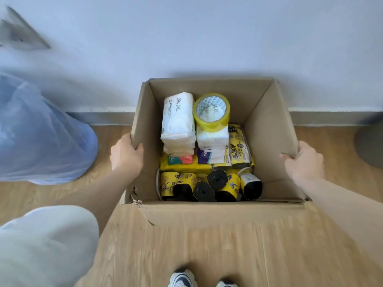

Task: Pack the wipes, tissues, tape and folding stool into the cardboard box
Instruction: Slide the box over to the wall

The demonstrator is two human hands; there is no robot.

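An open cardboard box (267,121) stands on the wooden floor against the wall. My left hand (126,155) grips the edge of its left flap, and my right hand (304,162) grips the edge of its right flap. Inside, white tissue packs (178,119) are stacked at the back left. A roll of yellow tape (211,110) lies on more white packs beside them. A yellow wipes pack (184,163) lies under the tissues. Several black rolls with yellow labels (209,186) fill the near side. No folding stool is visible.
A blue translucent plastic bag (41,137) bulges on the floor at the left. A white rounded shape (45,245) fills the lower left corner. My shoes (182,279) stand just in front of the box's near flap (207,235). A dark object (371,146) sits at the right edge.
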